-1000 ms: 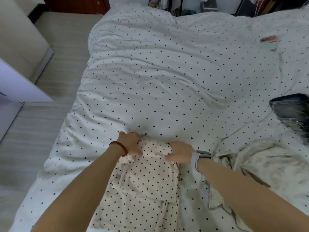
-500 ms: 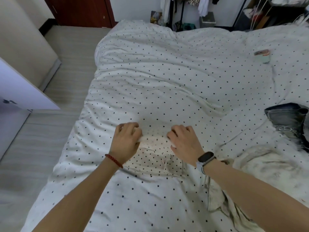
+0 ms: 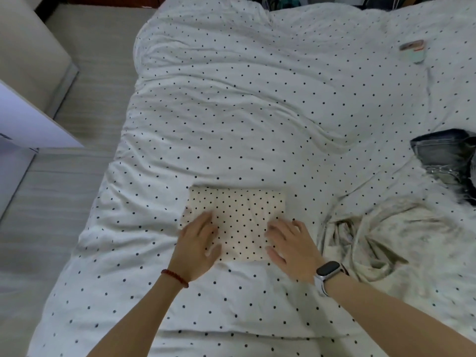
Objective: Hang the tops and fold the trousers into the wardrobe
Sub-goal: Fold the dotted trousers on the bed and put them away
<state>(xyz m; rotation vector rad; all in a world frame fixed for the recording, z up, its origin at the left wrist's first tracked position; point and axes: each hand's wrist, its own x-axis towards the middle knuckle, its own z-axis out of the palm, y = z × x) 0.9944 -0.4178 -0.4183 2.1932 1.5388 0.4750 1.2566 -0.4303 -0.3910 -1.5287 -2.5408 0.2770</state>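
The folded polka-dot trousers are found lying flat on the dotted duvet, between and just ahead of the hands. The packet's long axis is judged to run crosswise, from hand to hand; no waistband or hem can be told. The left hand and right hand are laid apart on its near corners, fingers straight, pressing and clasping nothing. The fold is judged complete; lifting the packet unspilled towards the wardrobe is called for next. Crumpled pale clothing lies just beyond the right hand, dark jeans farther off.
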